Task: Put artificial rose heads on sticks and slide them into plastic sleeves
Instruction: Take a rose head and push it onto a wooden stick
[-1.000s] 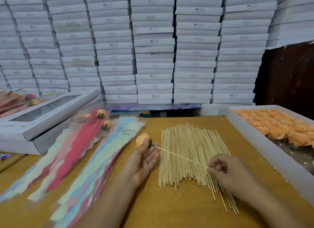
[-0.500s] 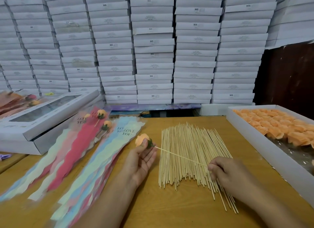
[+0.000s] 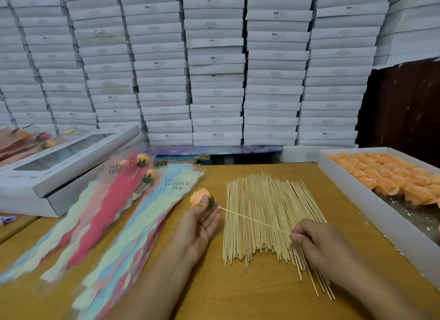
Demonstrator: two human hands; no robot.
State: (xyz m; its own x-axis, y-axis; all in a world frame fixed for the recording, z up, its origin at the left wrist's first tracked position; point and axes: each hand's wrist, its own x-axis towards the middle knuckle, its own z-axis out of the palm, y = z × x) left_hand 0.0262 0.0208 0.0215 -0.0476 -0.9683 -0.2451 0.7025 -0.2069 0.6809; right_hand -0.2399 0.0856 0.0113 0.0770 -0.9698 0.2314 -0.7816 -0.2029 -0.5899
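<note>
My left hand (image 3: 200, 226) pinches an orange rose head (image 3: 198, 197) with a green base, just right of the stacked plastic sleeves (image 3: 133, 226). A thin wooden stick (image 3: 252, 218) runs from the rose's base to my right hand (image 3: 319, 243), which pinches its other end above the pile of sticks (image 3: 266, 214) on the wooden table (image 3: 250, 296). A white box (image 3: 371, 214) at the right holds several orange rose heads (image 3: 390, 176). Three finished roses (image 3: 147, 169) lie in sleeves further left.
A windowed white box (image 3: 62, 167) sits at the left with more sleeved flowers (image 3: 28, 141) behind it. Stacks of white boxes (image 3: 214, 69) wall off the back. A dark wooden panel (image 3: 404, 110) stands at the back right.
The rose head and my left hand have shifted slightly left; the right hand keeps hold of the stick's end over the pile.
</note>
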